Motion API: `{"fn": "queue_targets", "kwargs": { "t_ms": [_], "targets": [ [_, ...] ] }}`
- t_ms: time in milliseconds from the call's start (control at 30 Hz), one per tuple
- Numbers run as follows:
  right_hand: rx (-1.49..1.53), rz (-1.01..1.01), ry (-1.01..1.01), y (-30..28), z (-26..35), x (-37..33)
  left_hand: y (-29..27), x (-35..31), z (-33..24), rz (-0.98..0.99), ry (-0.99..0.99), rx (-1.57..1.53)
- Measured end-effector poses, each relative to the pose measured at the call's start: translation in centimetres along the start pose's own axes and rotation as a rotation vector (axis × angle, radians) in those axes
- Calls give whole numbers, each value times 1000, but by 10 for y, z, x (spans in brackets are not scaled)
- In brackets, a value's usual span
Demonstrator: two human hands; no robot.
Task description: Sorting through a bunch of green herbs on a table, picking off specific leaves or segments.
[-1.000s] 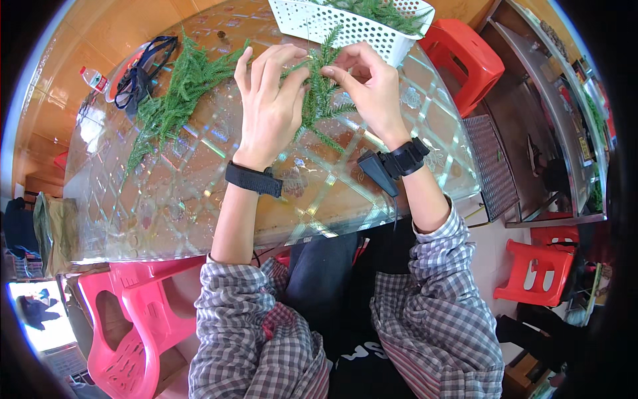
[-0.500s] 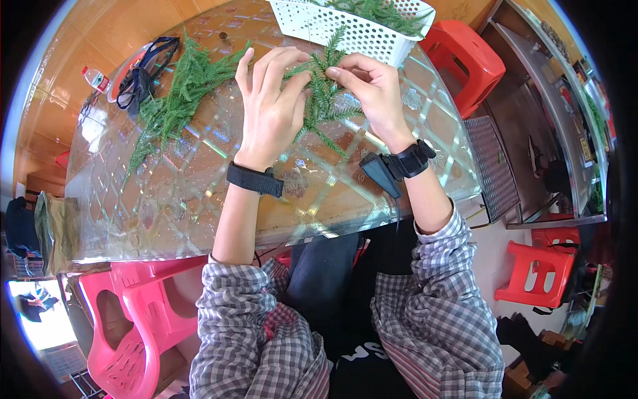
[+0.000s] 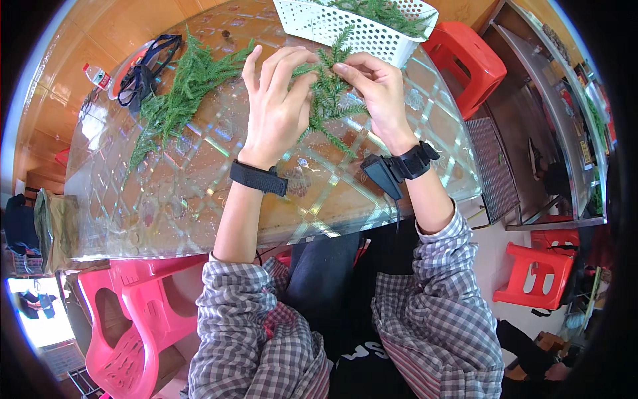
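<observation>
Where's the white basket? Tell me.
Head view: the white basket stands at the top, right of centre, beyond the right hand, beside the red stool.

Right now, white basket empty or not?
Not empty: green sprigs show inside the white basket. How full, cannot tell; the frame's top edge cuts it off.

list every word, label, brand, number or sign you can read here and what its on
White letters on the black shirt: large but only partly showing, so the whole word can't be read.
Red label on the clear bottle: too small to read.
Yellow-marked package at far right: too small and blurred.
Green sprig and white basket: no writing visible.
</observation>
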State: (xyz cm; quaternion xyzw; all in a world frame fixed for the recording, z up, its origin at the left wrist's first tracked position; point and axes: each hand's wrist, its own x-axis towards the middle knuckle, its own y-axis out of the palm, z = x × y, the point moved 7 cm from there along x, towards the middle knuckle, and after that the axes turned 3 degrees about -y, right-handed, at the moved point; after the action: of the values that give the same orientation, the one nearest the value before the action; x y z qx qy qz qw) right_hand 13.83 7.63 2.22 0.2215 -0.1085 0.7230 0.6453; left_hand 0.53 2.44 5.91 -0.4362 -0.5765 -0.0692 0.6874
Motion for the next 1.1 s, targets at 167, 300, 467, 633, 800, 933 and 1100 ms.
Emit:
{"fn": "queue_targets", "kwargs": {
  "t_ms": [167,300,467,633,800,933,1100],
  "targets": [
    [-9,-18,6,0,-4,0,0,-1,0,-1,21,15],
    [7,5,50,0,-8,1,2,-2,-1,-13,18,-9],
    [52,30,105,2,-9,2,1,0,0,35,22,-6],
    [-10,69,131,-3,-11,2,6,1,-2,103,33,1],
    [-25,77,119,-2,-14,3,8,1,-1,143,35,-29],
    [-130,44,0,-2,-4,3,9,1,-3,167,40,-30],
    [-348,95,-85,-1,3,4,14,-1,-2,190,35,-35]
  ]
}}
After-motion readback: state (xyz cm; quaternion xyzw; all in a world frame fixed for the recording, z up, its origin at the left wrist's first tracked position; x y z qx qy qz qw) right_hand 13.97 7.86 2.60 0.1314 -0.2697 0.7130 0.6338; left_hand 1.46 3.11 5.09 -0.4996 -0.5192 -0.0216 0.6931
